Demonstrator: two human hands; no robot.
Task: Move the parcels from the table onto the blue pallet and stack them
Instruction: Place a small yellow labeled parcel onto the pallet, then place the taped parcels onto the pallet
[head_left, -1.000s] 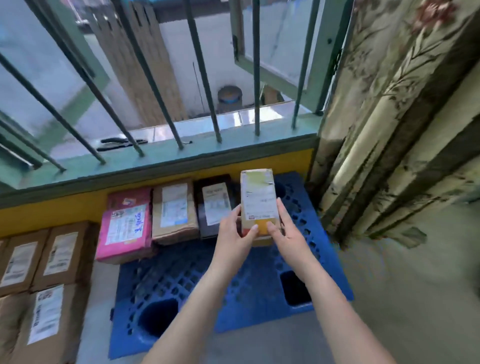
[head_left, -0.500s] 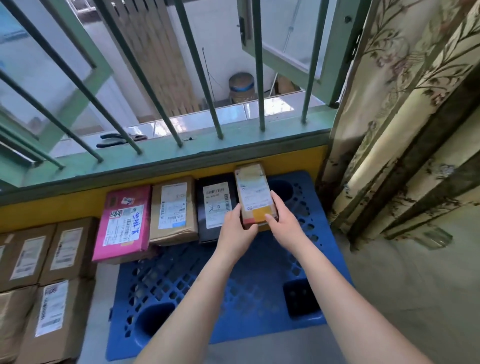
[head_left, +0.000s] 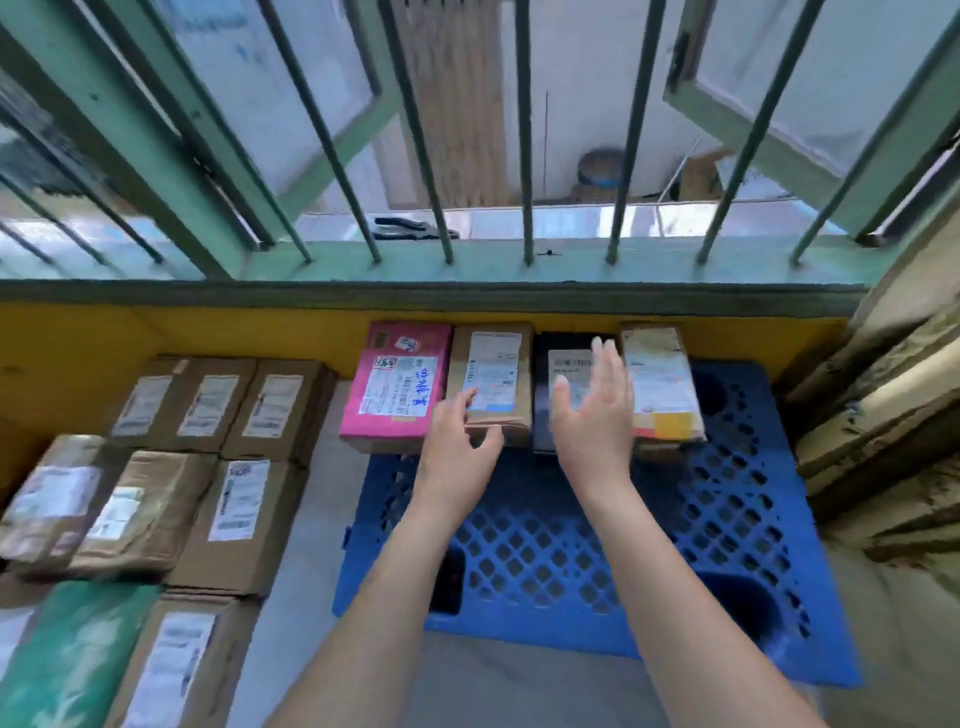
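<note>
So we're looking down at the blue pallet (head_left: 597, 561) on the floor, pushed up against the yellow wall under the barred window (head_left: 467, 130), with a flowery curtain (head_left: 883, 405) bunched up on the right. Off to the left there's a bunch of brown parcels (head_left: 239, 519) packed close together, plus a green one (head_left: 67, 660) at the bottom corner, all a bit blurry. Along the pallet's far edge we've got 4 parcels in a row, side by side: a pink parcel (head_left: 397, 384), a brown parcel (head_left: 493, 374), a black parcel (head_left: 563, 379) and then the yellow-cornered parcel (head_left: 662, 384) sitting at the right end of the row. Our right hand (head_left: 592, 410) is wide open, fingers straight, hovering over the black one just beside the yellow-cornered one and holding nothing. Our left hand (head_left: 460, 447) is loose and open too, fingertips over the near end of the brown parcel; can't tell if it actually touches. A pair of pliers (head_left: 413, 228) lies on the sill outside.
</note>
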